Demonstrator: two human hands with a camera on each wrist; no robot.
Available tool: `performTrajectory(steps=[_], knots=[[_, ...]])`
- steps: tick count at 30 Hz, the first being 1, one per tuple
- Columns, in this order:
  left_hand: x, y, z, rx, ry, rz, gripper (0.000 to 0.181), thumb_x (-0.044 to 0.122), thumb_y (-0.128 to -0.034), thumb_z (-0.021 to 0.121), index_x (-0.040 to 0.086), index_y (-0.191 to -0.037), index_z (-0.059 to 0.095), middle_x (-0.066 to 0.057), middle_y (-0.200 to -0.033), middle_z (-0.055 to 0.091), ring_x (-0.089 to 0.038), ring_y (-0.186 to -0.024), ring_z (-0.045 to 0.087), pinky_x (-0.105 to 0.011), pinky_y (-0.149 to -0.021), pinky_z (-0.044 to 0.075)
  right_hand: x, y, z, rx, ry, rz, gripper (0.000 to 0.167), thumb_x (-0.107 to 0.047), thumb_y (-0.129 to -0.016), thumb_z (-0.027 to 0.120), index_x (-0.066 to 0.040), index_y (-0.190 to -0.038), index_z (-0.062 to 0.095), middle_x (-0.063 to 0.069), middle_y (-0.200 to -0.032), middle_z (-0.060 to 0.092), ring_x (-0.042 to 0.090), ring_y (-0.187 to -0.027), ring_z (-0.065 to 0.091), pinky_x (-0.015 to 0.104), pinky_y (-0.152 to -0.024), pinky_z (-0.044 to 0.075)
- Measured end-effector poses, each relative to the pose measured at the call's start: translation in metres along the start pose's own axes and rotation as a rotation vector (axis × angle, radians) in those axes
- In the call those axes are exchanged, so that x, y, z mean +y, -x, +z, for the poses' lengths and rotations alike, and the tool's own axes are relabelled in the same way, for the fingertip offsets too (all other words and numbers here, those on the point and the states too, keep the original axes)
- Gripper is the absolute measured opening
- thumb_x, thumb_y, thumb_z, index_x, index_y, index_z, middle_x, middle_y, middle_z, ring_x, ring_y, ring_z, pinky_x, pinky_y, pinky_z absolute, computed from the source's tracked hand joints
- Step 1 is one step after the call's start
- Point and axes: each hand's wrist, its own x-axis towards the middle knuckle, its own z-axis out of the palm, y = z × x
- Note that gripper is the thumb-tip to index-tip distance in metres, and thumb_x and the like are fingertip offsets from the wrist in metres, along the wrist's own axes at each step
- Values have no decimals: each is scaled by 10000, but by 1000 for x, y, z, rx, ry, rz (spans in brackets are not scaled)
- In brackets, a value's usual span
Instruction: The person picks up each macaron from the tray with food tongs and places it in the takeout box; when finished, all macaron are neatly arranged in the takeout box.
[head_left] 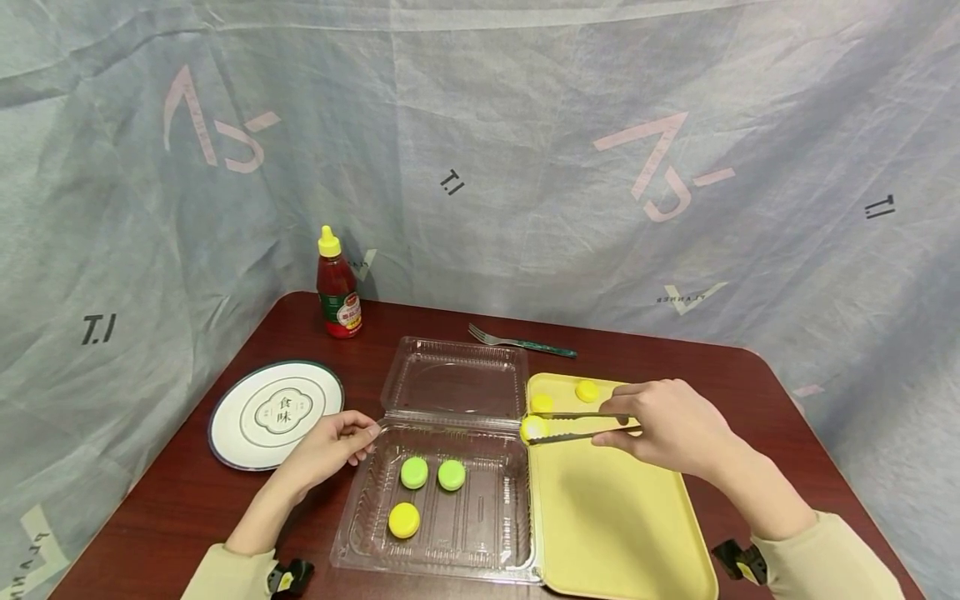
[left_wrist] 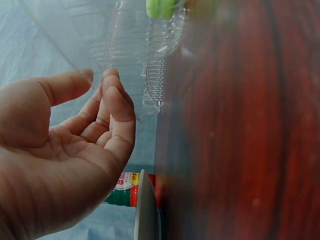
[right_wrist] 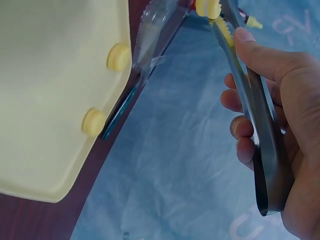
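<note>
My right hand (head_left: 671, 425) grips metal tongs (right_wrist: 267, 165), whose tips pinch a yellow macaron (head_left: 534, 428) above the left edge of the yellow tray (head_left: 622, 533). Two more yellow macarons (head_left: 587, 390) (right_wrist: 93, 122) lie at the tray's far end. With thumb and fingertips, my left hand (head_left: 330, 450) pinches the rim at the far left corner of the clear plastic box (head_left: 480, 533); the left wrist view shows the thumb on that rim. Inside the box are two green macarons (head_left: 414, 472) (head_left: 452, 475) and one yellow macaron (head_left: 404, 520).
The box's clear lid (head_left: 457, 379) lies folded back behind it. A white plate (head_left: 258, 400) is at the left, a red sauce bottle (head_left: 339, 292) behind it. Beyond the lid and tray lies a fork (head_left: 536, 345). A grey cloth (head_left: 480, 167) hangs behind the table.
</note>
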Motion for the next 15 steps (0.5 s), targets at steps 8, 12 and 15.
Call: performTrajectory(steps=[8,12,15], knots=[[0,0,0,-2,2,-4,205,137,-996,615,-57,-1056,633,-81,-806,623,-172,-722,569,-290,-645,524,-17,-14,5,4,-21,-67,239,-443,-788,824,-225,-850,746,-204,-742,548,-64,-571,438,207,-501,394],[1,1,0,-1,1,-5,206,140,-996,615,-55,-1059,633,-84,-809,624,-172,-725,571,-289,-645,524,-24,-19,10,11,-28,-96,242,-446,-781,826,-228,-831,734,-201,-722,527,-64,-568,419,196,-506,393],[1,1,0,-1,0,-6,209,145,-995,619,-53,-1059,633,-85,-810,623,-172,-726,572,-287,-644,524,-30,-22,14,13,-22,-108,246,-458,-776,826,-235,-825,732,-204,-715,530,-67,-563,422,194,-505,396]])
